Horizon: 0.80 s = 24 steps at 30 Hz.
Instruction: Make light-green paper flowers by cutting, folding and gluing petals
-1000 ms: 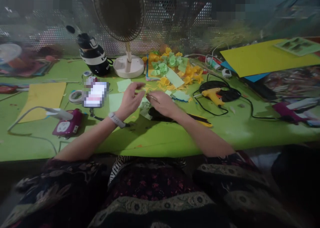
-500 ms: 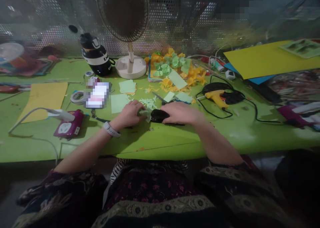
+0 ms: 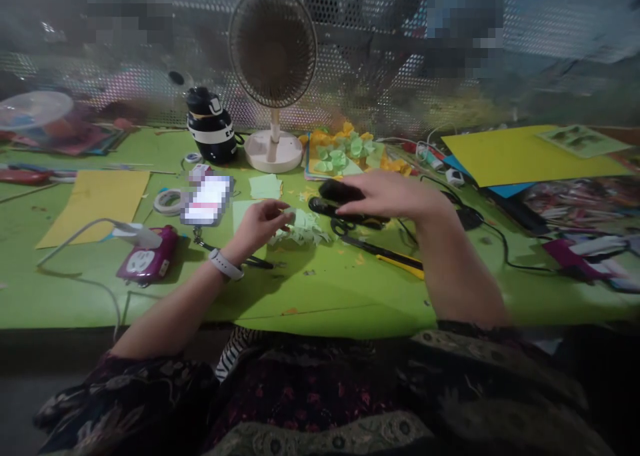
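My right hand [image 3: 387,196] is wrapped round a black stapler [image 3: 343,191], lifted a little over the table with its front pointing left. My left hand [image 3: 263,224] hovers at the edge of a heap of cut light green paper pieces [image 3: 305,226], fingers loosely curled and thumb apart; I see nothing held in it. Beneath the stapler lie a dark looped handle and a black and yellow tool [image 3: 395,257], perhaps a cutter knife. Left of the heap is a light green sheet [image 3: 245,211], with a small stack of green squares [image 3: 266,187] behind it.
A fan [image 3: 273,151] and dark bottle [image 3: 213,135] stand at the back. Green and orange paper flowers [image 3: 345,151] lie beside the fan. At left are a phone [image 3: 207,201], tape roll [image 3: 170,201] and purple power strip [image 3: 150,256]. Black cords [image 3: 505,239] run right.
My right hand has moved right and up with the stapler, baring the black and yellow tool. My left hand has parted from the stapler's front. The view has tilted up.
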Each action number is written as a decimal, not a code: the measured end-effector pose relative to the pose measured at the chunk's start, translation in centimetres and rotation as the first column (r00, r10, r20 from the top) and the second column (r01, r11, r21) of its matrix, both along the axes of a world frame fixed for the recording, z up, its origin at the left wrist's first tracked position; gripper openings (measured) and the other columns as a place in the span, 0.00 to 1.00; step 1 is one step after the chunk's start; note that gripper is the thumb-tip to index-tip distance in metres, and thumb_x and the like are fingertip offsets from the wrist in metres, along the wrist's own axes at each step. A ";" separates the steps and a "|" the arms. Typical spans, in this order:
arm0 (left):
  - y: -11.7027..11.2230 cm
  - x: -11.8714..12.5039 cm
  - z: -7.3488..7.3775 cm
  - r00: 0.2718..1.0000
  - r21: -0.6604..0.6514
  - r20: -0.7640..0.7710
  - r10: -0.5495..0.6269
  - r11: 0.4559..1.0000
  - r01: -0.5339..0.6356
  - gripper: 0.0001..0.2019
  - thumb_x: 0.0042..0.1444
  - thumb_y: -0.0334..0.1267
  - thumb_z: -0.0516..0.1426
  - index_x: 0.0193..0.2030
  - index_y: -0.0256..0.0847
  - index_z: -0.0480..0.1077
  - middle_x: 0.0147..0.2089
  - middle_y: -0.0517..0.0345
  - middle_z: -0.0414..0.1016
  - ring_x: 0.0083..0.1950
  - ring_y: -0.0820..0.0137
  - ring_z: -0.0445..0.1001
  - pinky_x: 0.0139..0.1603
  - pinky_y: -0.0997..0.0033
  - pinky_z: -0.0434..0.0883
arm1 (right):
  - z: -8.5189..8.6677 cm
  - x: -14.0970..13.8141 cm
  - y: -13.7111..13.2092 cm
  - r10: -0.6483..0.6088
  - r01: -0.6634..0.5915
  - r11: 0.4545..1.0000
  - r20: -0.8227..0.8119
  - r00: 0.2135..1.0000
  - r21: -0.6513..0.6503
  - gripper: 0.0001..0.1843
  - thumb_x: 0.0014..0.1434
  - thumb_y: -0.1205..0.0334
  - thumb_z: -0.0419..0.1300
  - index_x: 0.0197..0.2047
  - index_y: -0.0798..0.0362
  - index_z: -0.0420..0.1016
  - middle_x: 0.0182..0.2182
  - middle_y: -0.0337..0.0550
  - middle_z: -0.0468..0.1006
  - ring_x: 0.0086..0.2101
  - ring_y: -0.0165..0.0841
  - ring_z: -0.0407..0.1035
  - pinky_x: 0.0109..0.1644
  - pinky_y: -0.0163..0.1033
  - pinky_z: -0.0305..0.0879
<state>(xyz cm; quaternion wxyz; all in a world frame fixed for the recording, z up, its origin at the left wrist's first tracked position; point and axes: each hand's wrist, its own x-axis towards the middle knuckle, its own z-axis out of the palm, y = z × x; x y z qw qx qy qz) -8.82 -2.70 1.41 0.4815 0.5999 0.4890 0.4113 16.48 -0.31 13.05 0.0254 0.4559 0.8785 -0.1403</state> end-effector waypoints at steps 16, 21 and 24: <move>-0.2 1.1 -1.4 0.961 -0.274 0.269 -0.063 0.952 0.139 0.13 0.58 0.38 0.64 0.44 0.38 0.65 0.32 0.60 0.77 0.33 0.68 0.82 0.27 0.75 0.75 | -7.6 -6.9 11.2 -0.111 0.083 0.986 0.204 0.973 0.141 0.27 0.62 0.60 0.63 0.63 0.57 0.69 0.59 0.59 0.74 0.56 0.49 0.70 0.55 0.45 0.66; -0.1 1.0 -1.9 0.957 -0.267 0.283 -0.060 0.954 0.139 0.15 0.56 0.35 0.66 0.46 0.37 0.67 0.32 0.59 0.78 0.35 0.69 0.82 0.32 0.74 0.76 | -7.7 -3.8 7.8 -0.108 0.139 0.947 -0.122 0.987 0.289 0.28 0.66 0.60 0.59 0.67 0.60 0.65 0.63 0.59 0.70 0.60 0.47 0.66 0.61 0.47 0.62; -0.2 1.0 -1.9 0.958 -0.273 0.283 -0.055 0.952 0.135 0.15 0.54 0.35 0.67 0.45 0.36 0.68 0.33 0.57 0.79 0.35 0.70 0.82 0.33 0.74 0.76 | -7.7 -1.1 4.1 -0.153 0.201 0.955 -0.219 0.964 0.217 0.18 0.67 0.58 0.57 0.56 0.55 0.76 0.52 0.52 0.80 0.48 0.42 0.74 0.50 0.43 0.67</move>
